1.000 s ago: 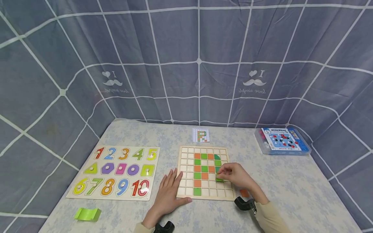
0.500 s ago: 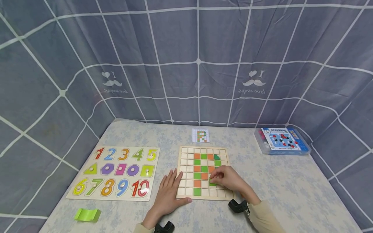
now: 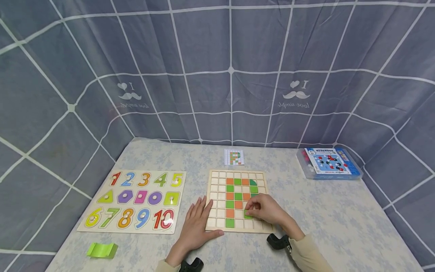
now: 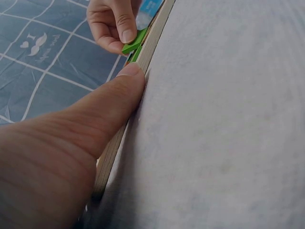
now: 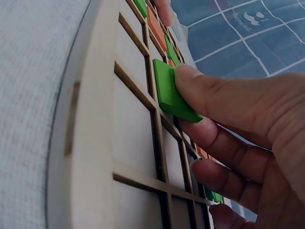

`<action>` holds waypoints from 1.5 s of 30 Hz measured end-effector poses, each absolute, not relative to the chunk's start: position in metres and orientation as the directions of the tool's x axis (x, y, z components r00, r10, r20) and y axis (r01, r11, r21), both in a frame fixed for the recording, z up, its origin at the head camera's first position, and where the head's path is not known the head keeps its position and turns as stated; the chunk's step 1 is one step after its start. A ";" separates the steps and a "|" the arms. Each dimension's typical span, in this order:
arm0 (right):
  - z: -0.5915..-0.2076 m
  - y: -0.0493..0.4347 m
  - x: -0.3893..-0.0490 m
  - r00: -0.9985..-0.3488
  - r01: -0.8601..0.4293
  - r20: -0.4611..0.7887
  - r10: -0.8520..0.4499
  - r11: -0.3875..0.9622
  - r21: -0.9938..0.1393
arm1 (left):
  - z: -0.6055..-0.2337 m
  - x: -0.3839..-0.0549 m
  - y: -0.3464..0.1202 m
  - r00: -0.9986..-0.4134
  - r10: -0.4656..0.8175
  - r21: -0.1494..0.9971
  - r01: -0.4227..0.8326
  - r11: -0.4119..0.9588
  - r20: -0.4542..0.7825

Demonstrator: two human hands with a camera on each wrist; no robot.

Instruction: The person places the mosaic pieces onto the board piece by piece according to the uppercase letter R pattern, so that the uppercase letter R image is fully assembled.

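Observation:
A wooden grid board (image 3: pixel 214 188) bears several orange and green tiles, set out in a pattern of columns. My right hand (image 3: pixel 268 210) pinches a green square tile (image 5: pixel 171 93) between thumb and fingers, low over the board's right half. In the right wrist view that tile is tilted, its edge close to the grid ridges. My left hand (image 3: pixel 196 229) rests with fingers spread at the board's left edge; its thumb lies along the near edge. A small card (image 3: pixel 234 157) with a coloured grid picture lies behind the board.
A number-and-shape puzzle board (image 3: pixel 130 204) lies on the left of the table. In front of it sits a light green curved block (image 3: pixel 102 251). A clear plastic box (image 3: pixel 327 163) with a blue printed cover stands at the back right, near the curtain (image 3: pixel 210 90).
My right hand has moved left across the board with the green tile, then stayed almost still. An orange tile beside the board is now hidden behind my right arm. My left hand has not moved.

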State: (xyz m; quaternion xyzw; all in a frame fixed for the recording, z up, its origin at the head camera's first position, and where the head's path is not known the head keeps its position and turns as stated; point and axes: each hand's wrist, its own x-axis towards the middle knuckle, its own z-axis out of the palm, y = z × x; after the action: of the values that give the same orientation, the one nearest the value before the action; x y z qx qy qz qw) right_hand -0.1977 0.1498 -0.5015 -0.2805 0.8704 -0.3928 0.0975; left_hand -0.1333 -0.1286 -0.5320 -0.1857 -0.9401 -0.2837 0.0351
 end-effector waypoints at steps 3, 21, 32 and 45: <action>-0.501 0.149 -0.197 -0.832 -0.425 0.061 -0.551 0.562 -0.710 | -0.531 -0.133 -0.129 -0.926 0.331 0.519 0.375 0.768 0.180; -0.499 0.148 -0.190 -0.853 -0.452 0.098 -0.512 0.632 -0.629 | -0.536 -0.133 -0.129 -0.923 0.333 0.514 0.383 0.767 0.191; -0.503 0.150 -0.189 -0.851 -0.441 0.079 -0.519 0.625 -0.644 | -0.536 -0.132 -0.129 -0.923 0.332 0.514 0.384 0.767 0.194; -0.502 0.152 -0.185 -0.865 -0.427 0.107 -0.490 0.608 -0.669 | -0.537 -0.133 -0.130 -0.924 0.333 0.507 0.382 0.773 0.189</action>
State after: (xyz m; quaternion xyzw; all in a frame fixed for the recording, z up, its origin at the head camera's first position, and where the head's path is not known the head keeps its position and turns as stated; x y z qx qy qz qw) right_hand -0.1848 0.1524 -0.5021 -0.2558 0.8957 -0.3611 0.0435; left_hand -0.1331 -0.1296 -0.5370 -0.1900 -0.9404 -0.2786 0.0442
